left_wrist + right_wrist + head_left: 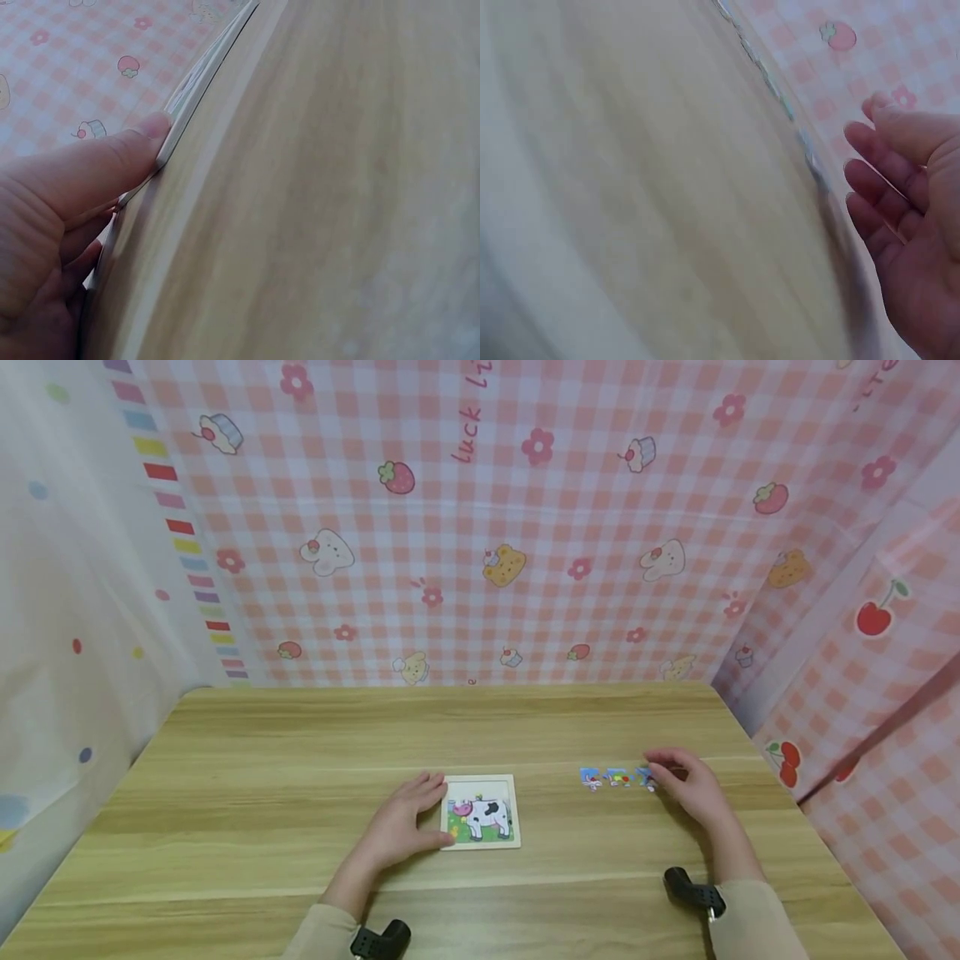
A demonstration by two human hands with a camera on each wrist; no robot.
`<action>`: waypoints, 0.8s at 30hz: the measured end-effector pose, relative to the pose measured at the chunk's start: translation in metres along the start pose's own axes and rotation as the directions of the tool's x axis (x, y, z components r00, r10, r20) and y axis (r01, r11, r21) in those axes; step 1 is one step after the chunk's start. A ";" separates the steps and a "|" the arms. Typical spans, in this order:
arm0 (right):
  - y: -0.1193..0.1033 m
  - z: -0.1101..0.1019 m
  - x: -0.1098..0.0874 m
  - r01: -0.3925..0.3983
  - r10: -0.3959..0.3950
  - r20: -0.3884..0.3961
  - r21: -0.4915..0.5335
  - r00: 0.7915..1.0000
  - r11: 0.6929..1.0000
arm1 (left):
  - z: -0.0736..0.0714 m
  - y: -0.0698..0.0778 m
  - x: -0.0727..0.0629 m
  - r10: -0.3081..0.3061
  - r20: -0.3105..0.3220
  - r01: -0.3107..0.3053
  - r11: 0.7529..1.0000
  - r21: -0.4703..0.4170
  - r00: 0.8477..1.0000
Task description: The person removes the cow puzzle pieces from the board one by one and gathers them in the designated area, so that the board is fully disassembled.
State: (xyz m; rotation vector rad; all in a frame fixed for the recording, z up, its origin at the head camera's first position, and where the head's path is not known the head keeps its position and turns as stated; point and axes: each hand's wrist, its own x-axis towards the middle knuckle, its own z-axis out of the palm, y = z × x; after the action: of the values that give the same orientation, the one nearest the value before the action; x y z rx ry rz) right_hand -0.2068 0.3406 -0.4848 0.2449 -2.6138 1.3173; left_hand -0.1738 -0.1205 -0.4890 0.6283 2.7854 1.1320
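Note:
A wooden jigsaw tray with a pale frame lies on the table, a spotted cow picture filling its lower part and a plain pale strip above. My left hand rests at its left side, thumb on the lower left corner and fingers at the upper left corner. In the left wrist view the thumb lies along the tray's edge. To the right, three blue jigsaw pieces sit in a row. My right hand hovers at the rightmost piece, partly covering it. Its loosely bent fingers show nothing between them.
The wood-grain table carries the tray and pieces. Behind it hangs a pink checked curtain, with more cloth at the left and right sides. Black wrist mounts sit on both forearms.

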 end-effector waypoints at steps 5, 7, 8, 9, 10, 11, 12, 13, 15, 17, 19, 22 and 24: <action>-0.017 0.007 0.002 0.055 -0.056 0.033 0.045 0.998 0.997 | 0.001 0.001 0.000 -0.004 -0.005 0.004 1.000 -0.001 1.000; -0.024 0.014 0.004 0.084 -0.087 0.053 0.062 0.995 0.995 | 0.001 0.002 0.000 -0.007 -0.009 0.007 1.000 0.002 1.000; -0.028 0.017 0.005 0.097 -0.101 0.065 0.067 0.993 0.993 | 0.002 0.002 0.000 -0.007 -0.010 0.007 1.000 0.005 1.000; -0.031 0.021 0.006 0.108 -0.113 0.079 0.067 0.990 0.992 | 0.002 0.002 0.000 -0.007 -0.012 0.007 1.000 0.010 1.000; -0.035 0.026 0.007 0.116 -0.123 0.096 0.071 0.988 0.991 | 0.002 0.002 0.000 -0.006 -0.015 0.006 1.000 0.014 1.000; -0.038 0.031 0.008 0.129 -0.136 0.111 0.071 0.984 0.989 | 0.002 0.002 0.000 -0.004 -0.017 0.005 1.000 0.020 1.000; -0.041 0.035 0.009 0.144 -0.151 0.125 0.066 0.981 0.987 | 0.003 0.002 0.000 -0.001 -0.020 0.002 1.000 0.024 1.000; -0.045 0.040 0.010 0.147 -0.156 0.142 0.075 0.977 0.986 | 0.003 0.002 0.000 0.001 -0.022 0.000 1.000 0.029 1.000; -0.053 0.050 0.011 0.172 -0.185 0.167 0.088 0.968 0.981 | 0.003 0.002 0.000 0.007 -0.028 -0.006 0.999 0.035 1.000; -0.060 0.060 0.012 0.208 -0.223 0.185 0.094 0.957 0.974 | 0.003 0.002 -0.001 0.014 -0.033 -0.012 0.999 0.036 0.999; -0.067 0.069 0.013 0.234 -0.251 0.207 0.102 0.946 0.967 | 0.004 0.002 -0.002 0.017 -0.037 -0.015 0.999 0.034 0.999; -0.076 0.081 0.017 0.265 -0.281 0.249 0.096 0.927 0.959 | 0.004 0.000 -0.001 0.019 -0.045 -0.018 0.999 0.031 0.999; -0.083 0.089 0.020 0.267 -0.289 0.287 0.115 0.913 0.957 | 0.005 -0.001 0.000 0.019 -0.050 -0.017 0.999 0.034 0.999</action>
State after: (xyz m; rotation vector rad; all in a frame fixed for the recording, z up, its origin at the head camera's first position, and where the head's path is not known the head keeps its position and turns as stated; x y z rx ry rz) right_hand -0.2157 0.2190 -0.4673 0.8613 -2.6354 1.3645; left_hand -0.1733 -0.1183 -0.4932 0.6386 2.8526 1.1218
